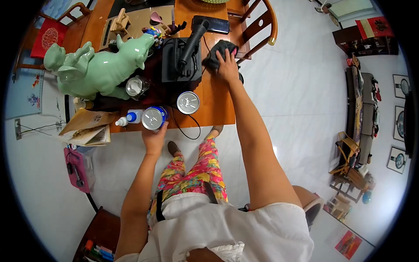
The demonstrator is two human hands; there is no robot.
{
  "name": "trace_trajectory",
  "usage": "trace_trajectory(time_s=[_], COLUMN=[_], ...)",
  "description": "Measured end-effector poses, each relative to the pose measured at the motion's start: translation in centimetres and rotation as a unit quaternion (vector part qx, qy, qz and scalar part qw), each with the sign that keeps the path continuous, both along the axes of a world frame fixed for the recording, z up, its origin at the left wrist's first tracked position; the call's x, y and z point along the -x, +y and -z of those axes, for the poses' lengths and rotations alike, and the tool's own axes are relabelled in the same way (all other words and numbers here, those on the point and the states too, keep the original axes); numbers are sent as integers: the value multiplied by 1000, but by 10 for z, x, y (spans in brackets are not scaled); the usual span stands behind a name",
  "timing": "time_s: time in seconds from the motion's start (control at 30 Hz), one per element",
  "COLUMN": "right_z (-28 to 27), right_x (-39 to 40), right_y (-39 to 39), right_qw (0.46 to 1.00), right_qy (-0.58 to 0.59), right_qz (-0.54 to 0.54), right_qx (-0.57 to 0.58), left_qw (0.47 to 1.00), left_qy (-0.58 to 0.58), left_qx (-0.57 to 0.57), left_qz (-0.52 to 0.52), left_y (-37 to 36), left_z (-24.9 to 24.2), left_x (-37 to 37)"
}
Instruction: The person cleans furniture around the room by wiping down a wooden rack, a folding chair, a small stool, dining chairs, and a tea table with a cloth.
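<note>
One can [153,118]: in left hand [152,140], fingers mostly hidden
Cloth [211,60]: under right hand [227,68], fingers spread, grip unclear; likely wiping, needing pressure next

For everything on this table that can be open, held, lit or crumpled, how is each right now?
Blue can: silver end up, held by left hand
Other can: silver end up, not held
Dark fabric item: crumpled, under right hand
Phone: flat, screen dark
Microphone: resting on black box, not held
Blue-capped bottle: capped
Glass jar: open or closed, unclear
</note>
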State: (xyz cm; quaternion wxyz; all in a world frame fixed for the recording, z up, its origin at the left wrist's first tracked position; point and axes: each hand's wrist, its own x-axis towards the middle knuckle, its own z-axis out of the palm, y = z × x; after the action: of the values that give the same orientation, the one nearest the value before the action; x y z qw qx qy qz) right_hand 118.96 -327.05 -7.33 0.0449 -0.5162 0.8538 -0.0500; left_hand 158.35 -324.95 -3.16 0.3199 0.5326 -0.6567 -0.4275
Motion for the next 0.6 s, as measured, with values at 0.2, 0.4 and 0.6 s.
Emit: trace_trajectory(time_s=[0.2, 0.4, 0.6], right_z=[-1, -28, -9], right_x=[-17, -89, -55], right_y=[32, 143, 91], right_qw=[997, 996, 994], right_qy=[-18, -26, 20], right_qz=[-26, -81, -96], right_qx=[71, 34, 43], left_qw=[999, 1000, 999], left_qy=[-21, 14, -2], left_qx=[10, -20, -33], left_qz=[30, 8, 20], left_y=[-4, -2, -2], left_z=[-4, 4, 4], left_x=[-5, -6, -7])
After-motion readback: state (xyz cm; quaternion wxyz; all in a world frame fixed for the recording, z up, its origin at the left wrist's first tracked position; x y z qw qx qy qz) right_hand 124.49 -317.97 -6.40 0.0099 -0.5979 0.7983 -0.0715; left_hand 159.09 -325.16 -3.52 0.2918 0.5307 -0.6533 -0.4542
